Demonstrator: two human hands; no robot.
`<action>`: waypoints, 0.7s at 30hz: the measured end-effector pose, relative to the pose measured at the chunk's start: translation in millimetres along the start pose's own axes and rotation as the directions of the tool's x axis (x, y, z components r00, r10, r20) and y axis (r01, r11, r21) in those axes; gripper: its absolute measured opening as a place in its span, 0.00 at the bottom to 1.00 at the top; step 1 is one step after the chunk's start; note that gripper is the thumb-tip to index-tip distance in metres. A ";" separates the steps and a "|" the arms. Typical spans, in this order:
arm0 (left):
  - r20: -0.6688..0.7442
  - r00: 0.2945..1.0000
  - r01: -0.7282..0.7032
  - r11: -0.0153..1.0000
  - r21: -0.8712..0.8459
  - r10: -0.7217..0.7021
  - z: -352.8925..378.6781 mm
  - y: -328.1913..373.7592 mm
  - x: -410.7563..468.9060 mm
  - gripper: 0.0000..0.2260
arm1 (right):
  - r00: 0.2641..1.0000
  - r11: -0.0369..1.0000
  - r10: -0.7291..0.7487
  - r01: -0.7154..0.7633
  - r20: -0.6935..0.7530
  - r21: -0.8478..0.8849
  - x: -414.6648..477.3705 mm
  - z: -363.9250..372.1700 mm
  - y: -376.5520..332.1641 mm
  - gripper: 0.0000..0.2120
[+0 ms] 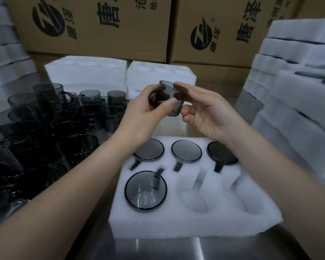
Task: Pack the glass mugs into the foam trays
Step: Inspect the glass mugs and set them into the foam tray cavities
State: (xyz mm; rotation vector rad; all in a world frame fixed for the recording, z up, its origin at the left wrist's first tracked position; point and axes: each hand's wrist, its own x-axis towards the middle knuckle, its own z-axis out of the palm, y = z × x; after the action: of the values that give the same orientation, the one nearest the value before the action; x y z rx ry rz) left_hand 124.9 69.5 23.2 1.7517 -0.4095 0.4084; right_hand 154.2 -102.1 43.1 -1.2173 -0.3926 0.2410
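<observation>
A smoky grey glass mug (172, 94) is held in the air above the white foam tray (191, 220). My left hand (148, 113) grips its handle side, thumb across the front. My right hand (201, 109) pinches the rim and base from the right. In the tray, three mugs fill the back row: left (150, 150), middle (186, 151), right (221, 152). Another mug (145, 190) sits in the front-left pocket. The front-middle pocket (193, 196) and front-right pocket (246, 197) hold nothing.
Several loose grey mugs (51, 117) crowd the metal table on the left. Empty foam trays (161, 76) lie behind, more stacked at right (296, 87) and far left (6, 57). Cardboard boxes (101, 25) form the back wall.
</observation>
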 end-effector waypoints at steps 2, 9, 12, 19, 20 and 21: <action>-0.041 0.999 0.022 1.000 -0.010 -0.022 -0.2 0.9 -0.8 0.17 | 0.999 0.989 -0.019 0.023 0.029 -0.144 -1.6 3.2 2.2 0.17; 0.052 0.995 0.080 0.992 0.098 -0.086 1.3 -0.8 2.0 0.36 | 0.997 0.801 -0.072 0.052 -0.010 -0.596 -5.4 19.0 12.3 0.31; 0.149 0.984 0.076 0.986 0.150 -0.098 1.3 -2.6 1.7 0.42 | 0.996 0.813 -0.084 0.059 -0.016 -0.579 -5.6 16.6 11.8 0.28; -0.058 0.977 -0.163 0.895 0.415 0.205 7.0 2.8 -0.4 0.36 | 0.947 0.531 -0.320 0.174 -0.006 -0.829 -3.2 16.8 15.0 0.18; -0.061 0.961 -0.216 0.873 0.437 0.268 7.1 4.1 -1.1 0.31 | 0.938 0.507 -0.348 0.184 -0.005 -0.842 -2.9 16.8 15.5 0.16; -0.057 0.948 -0.255 0.856 0.449 0.312 7.1 5.1 -1.8 0.27 | 0.931 0.504 -0.365 0.186 -0.012 -0.844 -2.9 16.8 15.4 0.15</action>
State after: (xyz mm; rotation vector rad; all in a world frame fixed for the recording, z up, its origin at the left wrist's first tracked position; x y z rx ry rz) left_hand 121.3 61.6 25.2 2.0911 -0.5156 0.8790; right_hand 145.0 -83.6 33.1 -2.0864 -0.5572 -0.4201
